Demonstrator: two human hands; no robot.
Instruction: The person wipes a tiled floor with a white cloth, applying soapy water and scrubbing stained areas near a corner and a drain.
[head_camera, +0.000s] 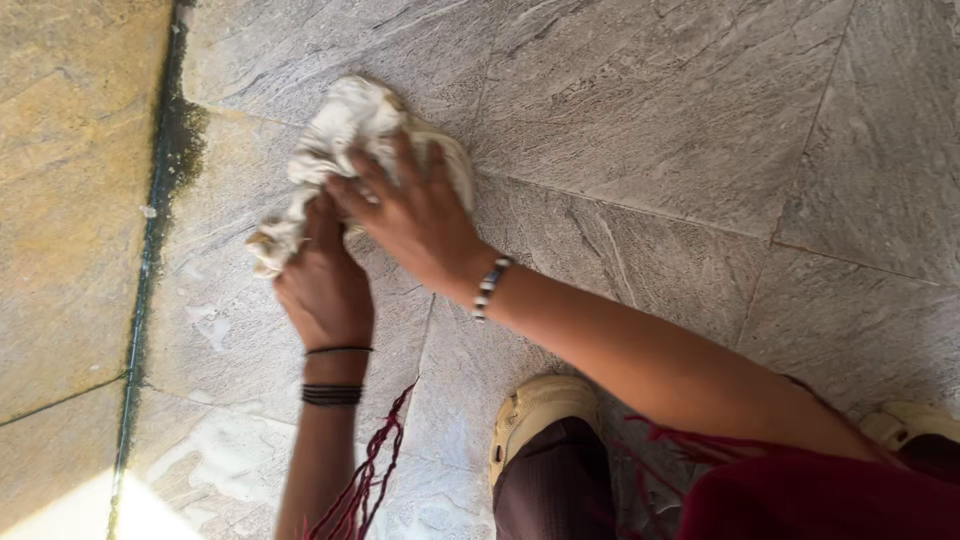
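Observation:
A crumpled off-white cloth (345, 135) lies bunched on the grey stone floor (650, 110). My left hand (322, 285) grips the cloth's near lower end, fingers curled around it. My right hand (415, 215) presses flat on top of the cloth, fingers spread over its right side. Thin black bands circle my left wrist; a beaded bracelet (488, 288) sits on my right wrist. Much of the cloth's middle is hidden under both hands.
A dark, grimy joint (160, 200) runs down the left, dividing grey tiles from yellowish stone (70, 190). Wet patches (215, 460) show on the near tiles. My cream shoes (535, 410) stand at the bottom, with a maroon fringed garment (800, 500).

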